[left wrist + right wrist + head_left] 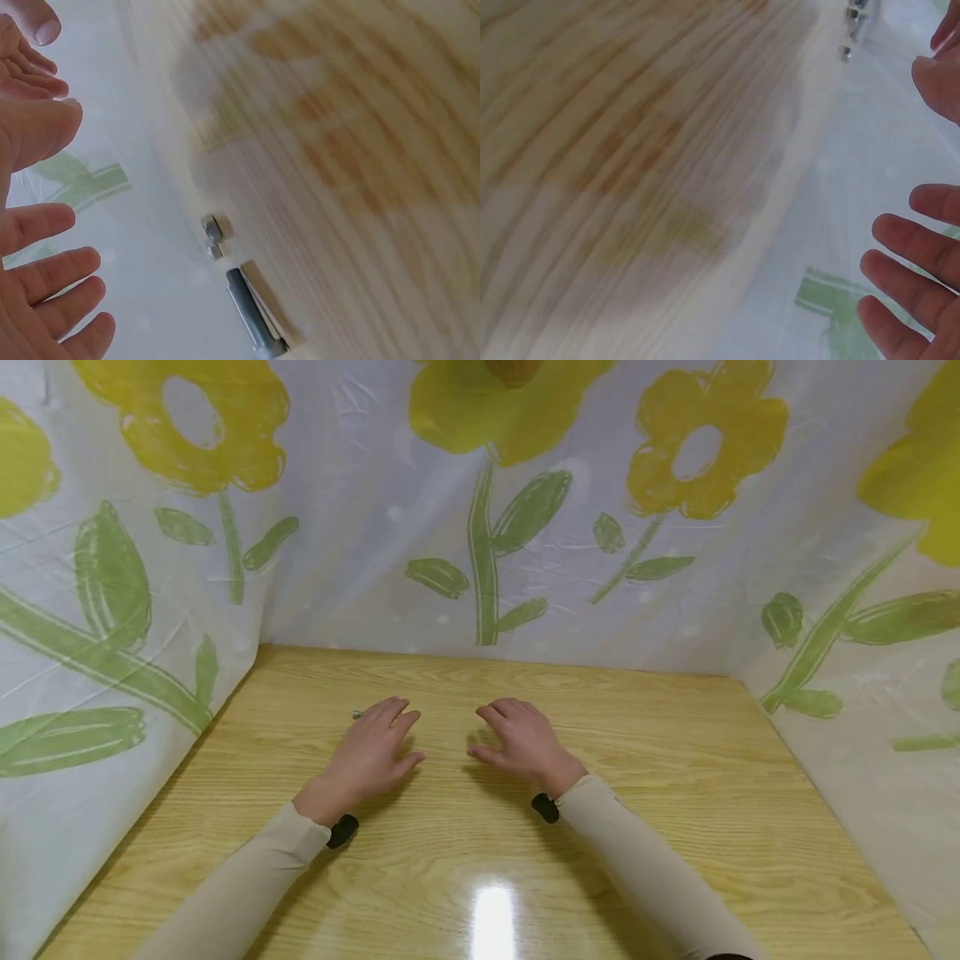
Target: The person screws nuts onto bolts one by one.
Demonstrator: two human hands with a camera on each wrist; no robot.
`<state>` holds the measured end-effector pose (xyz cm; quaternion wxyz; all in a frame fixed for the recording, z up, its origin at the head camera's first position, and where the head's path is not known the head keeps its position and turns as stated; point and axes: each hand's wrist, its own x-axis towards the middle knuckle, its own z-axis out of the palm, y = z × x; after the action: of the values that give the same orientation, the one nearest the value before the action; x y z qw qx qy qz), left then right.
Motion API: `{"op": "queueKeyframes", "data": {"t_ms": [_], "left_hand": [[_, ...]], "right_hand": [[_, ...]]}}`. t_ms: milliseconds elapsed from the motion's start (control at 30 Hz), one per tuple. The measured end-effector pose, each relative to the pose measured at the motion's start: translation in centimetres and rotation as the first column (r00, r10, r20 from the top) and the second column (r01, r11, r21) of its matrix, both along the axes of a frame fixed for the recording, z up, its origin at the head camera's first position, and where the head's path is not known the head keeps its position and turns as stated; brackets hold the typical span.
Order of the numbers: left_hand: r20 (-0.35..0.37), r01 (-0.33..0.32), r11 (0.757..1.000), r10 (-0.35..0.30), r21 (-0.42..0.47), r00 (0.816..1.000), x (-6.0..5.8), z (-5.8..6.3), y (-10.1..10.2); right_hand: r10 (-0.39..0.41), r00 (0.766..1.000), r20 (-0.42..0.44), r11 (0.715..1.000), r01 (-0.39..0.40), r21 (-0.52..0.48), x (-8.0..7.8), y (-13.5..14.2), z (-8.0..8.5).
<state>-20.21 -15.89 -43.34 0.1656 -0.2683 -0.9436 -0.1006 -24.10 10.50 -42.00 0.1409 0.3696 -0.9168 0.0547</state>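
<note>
My left hand (372, 750) hovers over the left middle of the wooden table, fingers spread and relaxed, holding nothing. Across from it, my right hand (522, 739) is held low over the table with loosely bent fingers and nothing in its grasp. A grey metal bolt (255, 315) with a wider head lies on the wood in the left wrist view. Beside its narrow end are two small metal nuts (212, 227). One small metal piece (357, 715) peeks out past the left hand in the head view; the hand hides the others there. Small metal pieces (845, 53) also show in the right wrist view.
The wooden table (465, 835) has a bright light reflection near its front. White cloth with yellow flowers (360, 568) hangs along the back and both sides. A dark wrist camera (343, 832) sits under the left wrist, another (545, 808) under the right.
</note>
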Motion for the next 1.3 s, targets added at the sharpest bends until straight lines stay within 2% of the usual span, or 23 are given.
{"op": "queueKeyframes", "data": {"t_ms": [767,1000,1300], "left_hand": [[0.095,-0.075,0.996,0.070,0.045,0.993,-0.3,0.1,-3.9],[0.127,-0.054,0.996,0.045,0.067,0.991,-0.8,0.0,-5.3],[0.200,-0.095,0.994,0.083,0.053,0.976,-1.1,-0.6,-7.0]], "right_hand": [[-0.006,0.997,0.072,0.997,0.001,0.079,-0.6,-3.7,0.1],[-0.001,0.995,0.099,0.996,-0.008,0.087,-0.8,-4.6,0.0],[0.001,0.994,0.106,0.995,-0.012,0.096,-1.1,-5.5,-0.5]]}}
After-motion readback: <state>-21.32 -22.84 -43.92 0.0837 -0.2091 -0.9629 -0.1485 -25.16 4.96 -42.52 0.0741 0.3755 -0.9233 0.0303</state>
